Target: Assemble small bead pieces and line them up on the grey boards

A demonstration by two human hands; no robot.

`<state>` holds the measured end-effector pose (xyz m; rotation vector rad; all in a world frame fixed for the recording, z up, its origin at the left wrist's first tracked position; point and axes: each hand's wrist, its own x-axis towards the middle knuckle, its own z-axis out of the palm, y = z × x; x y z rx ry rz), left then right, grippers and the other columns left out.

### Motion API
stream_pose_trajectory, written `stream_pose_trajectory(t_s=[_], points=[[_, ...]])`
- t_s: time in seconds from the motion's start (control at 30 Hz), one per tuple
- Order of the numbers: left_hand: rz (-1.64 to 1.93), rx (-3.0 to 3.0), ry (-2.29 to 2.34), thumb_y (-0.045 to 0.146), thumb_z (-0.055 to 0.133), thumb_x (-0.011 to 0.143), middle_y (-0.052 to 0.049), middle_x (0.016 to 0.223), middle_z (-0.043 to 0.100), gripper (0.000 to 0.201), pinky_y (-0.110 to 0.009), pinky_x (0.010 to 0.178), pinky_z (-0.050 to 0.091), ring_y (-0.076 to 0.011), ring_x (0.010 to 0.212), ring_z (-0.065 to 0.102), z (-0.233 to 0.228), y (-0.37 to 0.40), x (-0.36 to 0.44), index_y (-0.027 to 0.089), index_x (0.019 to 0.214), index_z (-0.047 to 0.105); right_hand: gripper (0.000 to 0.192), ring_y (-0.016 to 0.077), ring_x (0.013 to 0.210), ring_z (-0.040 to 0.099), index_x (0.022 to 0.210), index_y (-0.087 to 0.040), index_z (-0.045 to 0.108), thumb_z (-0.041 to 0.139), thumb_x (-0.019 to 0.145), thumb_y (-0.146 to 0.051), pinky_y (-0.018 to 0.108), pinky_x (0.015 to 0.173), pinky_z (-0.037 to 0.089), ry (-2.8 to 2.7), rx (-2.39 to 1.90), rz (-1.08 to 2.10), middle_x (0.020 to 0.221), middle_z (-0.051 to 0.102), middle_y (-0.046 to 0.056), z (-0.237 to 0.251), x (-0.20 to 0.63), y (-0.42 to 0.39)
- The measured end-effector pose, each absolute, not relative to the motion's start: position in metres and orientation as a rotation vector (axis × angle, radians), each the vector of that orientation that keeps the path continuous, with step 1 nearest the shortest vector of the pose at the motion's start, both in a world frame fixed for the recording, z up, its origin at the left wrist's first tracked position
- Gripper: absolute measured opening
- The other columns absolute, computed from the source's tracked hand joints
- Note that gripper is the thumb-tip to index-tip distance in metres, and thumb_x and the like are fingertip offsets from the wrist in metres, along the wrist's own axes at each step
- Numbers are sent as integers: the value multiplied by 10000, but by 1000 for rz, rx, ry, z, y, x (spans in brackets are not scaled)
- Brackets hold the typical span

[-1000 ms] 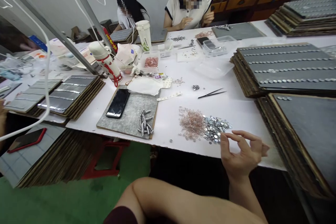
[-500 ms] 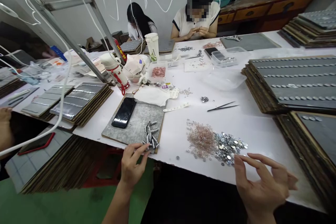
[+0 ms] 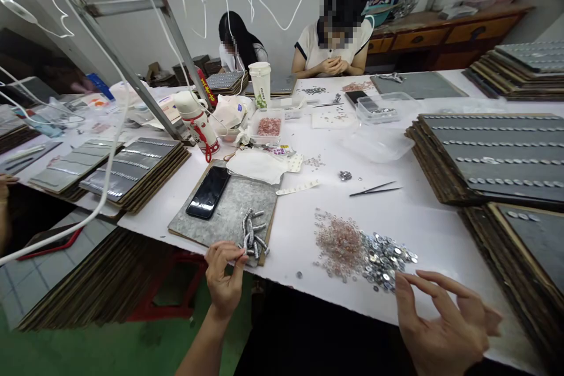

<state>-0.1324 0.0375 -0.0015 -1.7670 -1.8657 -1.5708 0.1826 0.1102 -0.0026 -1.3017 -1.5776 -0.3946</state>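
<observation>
Though indistinct, silver rolls [image 3: 250, 232] seemingly multidirectional

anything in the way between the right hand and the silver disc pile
Nothing visible: the right hand is at the near right edge of the silver disc pile; the pink discs lie on its other side.

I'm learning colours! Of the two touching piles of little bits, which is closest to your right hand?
The silver pile, by the right hand; the pink pile adjoins its left side, farther from that hand.
</observation>
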Motion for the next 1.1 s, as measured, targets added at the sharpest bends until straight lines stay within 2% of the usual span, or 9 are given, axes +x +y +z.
stream_pose_trajectory(t_s=[0.3,0.53,0.77,1.1], points=[[-1499,-1775,-1822,124,727,784,-29,836,653,197,-386,799,468,-202,820,603,5,32,-131,202,955,667,131,169,656,536,709,-174,664,734,783,-256,355,736,359,-1600,-1261,-448,780,649,61,-3,183,113],[-1452,-1884,-1688,-11,686,771,-33,862,686,307,-338,761,534,-179,836,635,14,32,-132,201,994,684,138,161,667,538,709,-174,671,725,790,-272,348,745,363,-1580,-1270,-428,792,650,52,-2,183,112],[-1419,-1808,-1613,-47,630,799,-47,895,719,269,-339,791,572,-175,865,687,6,33,-131,175,951,644,120,141,665,536,726,-185,677,715,798,-273,342,777,355,-1570,-1273,-387,815,648,34,-3,183,110],[-1446,-1745,-1734,56,649,832,-49,891,724,205,-349,806,568,-186,862,690,2,31,-131,193,984,664,171,157,698,543,700,-196,677,695,813,-322,343,754,346,-1527,-1293,-312,789,635,33,4,180,108]])
